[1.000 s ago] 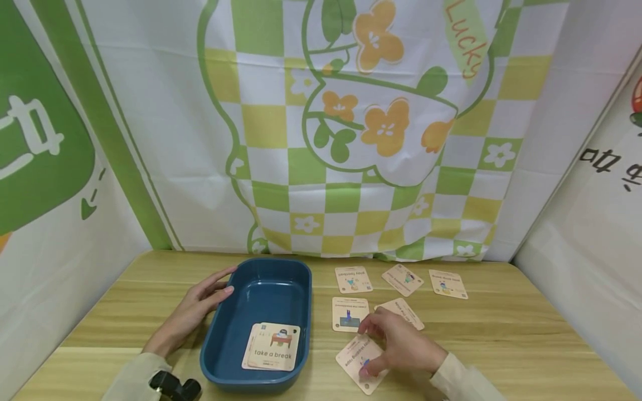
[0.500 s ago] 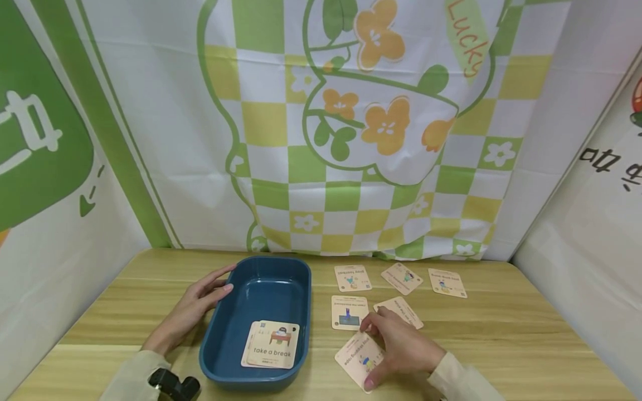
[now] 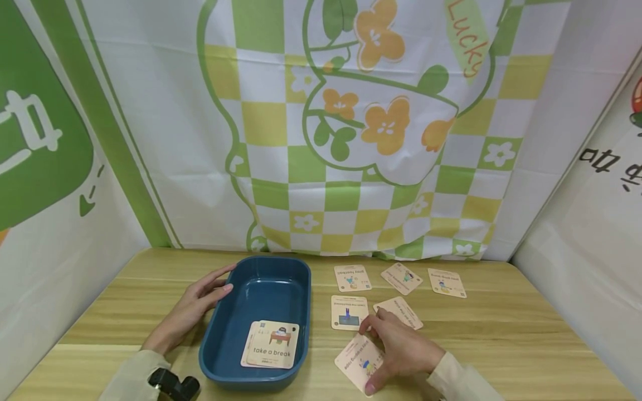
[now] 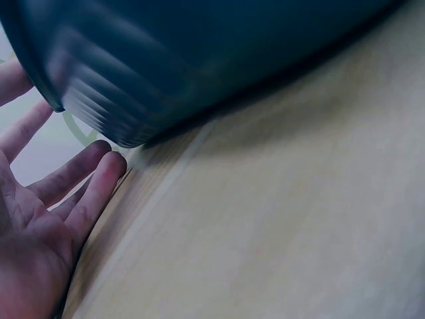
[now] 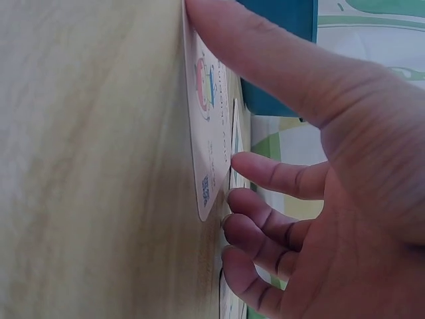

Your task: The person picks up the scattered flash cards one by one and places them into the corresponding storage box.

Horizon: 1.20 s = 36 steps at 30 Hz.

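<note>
My right hand [image 3: 403, 348] holds a "skipping rope" picture card [image 3: 358, 359] by its edges, thumb at the near corner and index finger at the far edge. In the right wrist view this card [image 5: 211, 126] lies low along the wooden surface, the thumb on its corner and the other fingers bent behind it. My left hand [image 3: 193, 306] rests at the left rim of a blue plastic tray [image 3: 261, 306], fingers fairly straight. Its fingertips meet the rim in the left wrist view, beside the tray's ribbed wall [image 4: 99, 100]. A small stack of cards [image 3: 273, 345], "take a break" uppermost, lies in the tray.
Beyond my right hand lie a blackboard card [image 3: 348, 313], a partly covered card [image 3: 403, 312], a football card [image 3: 353, 278], a tilted card [image 3: 402, 278] and a ping pong card [image 3: 446, 283]. A printed curtain [image 3: 351, 195] hangs behind the wooden table [image 3: 501, 345].
My right thumb has slid off the card's picture to its near corner, and the card has shifted very slightly. The left hand and the tray stay in place.
</note>
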Tool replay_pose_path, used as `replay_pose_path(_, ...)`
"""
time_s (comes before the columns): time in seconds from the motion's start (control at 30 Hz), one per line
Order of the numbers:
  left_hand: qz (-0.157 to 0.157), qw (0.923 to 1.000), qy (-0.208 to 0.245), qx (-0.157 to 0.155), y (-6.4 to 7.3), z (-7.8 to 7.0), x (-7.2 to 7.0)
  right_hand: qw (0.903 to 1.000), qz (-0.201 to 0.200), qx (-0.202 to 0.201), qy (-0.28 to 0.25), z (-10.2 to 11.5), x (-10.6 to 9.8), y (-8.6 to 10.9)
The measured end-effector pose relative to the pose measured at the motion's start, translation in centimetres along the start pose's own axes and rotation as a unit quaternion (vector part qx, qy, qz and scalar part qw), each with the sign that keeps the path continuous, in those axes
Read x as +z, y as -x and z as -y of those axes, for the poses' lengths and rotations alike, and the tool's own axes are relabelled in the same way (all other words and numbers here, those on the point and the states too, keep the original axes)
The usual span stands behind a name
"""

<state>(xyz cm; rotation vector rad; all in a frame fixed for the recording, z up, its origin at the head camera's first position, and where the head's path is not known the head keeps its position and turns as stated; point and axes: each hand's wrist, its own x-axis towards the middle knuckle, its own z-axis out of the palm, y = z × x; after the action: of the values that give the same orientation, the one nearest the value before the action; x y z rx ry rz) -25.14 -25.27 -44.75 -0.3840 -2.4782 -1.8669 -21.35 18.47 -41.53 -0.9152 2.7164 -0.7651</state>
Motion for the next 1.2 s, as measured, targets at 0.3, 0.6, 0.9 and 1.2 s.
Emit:
replay_pose_path(0.3,-0.003,1.0,-0.001,-0.005,0.0,-0.2,0.1,0.9999,0.003,0.006,-0.013,0.0,0.1,0.0)
replay_pose_path(0.6,-0.003,1.0,0.001,-0.001,0.1,-0.4,0.1,0.999,-0.012,0.019,-0.039,-0.1,0.2,-0.1)
replay_pose_path(0.9,-0.008,1.0,-0.004,-0.001,0.0,-0.4,0.2,0.9958,-0.029,0.042,-0.075,0.0,-0.5,-0.2)
replay_pose_path(1.2,-0.007,0.9999,-0.006,-0.005,0.1,-0.5,0.2,0.9936,-0.054,-0.03,-0.095,-0.5,-1.6,-0.2)
